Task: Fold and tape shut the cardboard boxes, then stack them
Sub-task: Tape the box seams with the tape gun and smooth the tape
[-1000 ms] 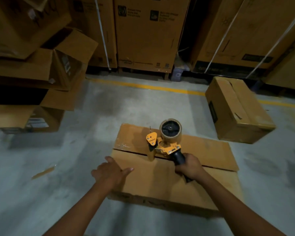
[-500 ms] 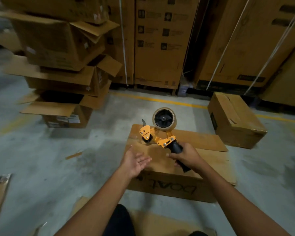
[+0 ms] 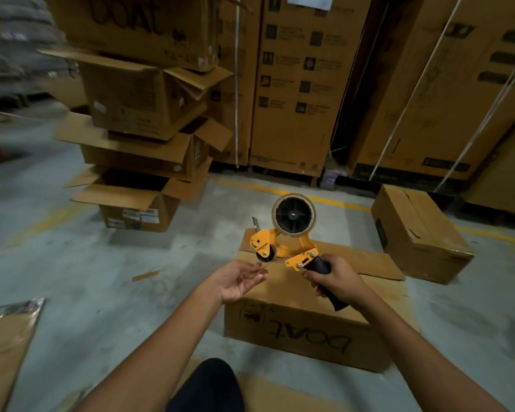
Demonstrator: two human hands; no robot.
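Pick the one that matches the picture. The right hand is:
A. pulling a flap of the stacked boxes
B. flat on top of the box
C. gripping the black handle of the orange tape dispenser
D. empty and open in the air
C: the right hand is closed round the black handle of the orange tape dispenser, held above the box marked BOAT, while the left hand is open beside the roller.

A single head-worn camera is looking forward and down from close above the hands (image 3: 283, 278), taking in the floor (image 3: 57, 263) and stacked boxes (image 3: 143, 129) beyond; the left edge is looking blurred, probably from motion.
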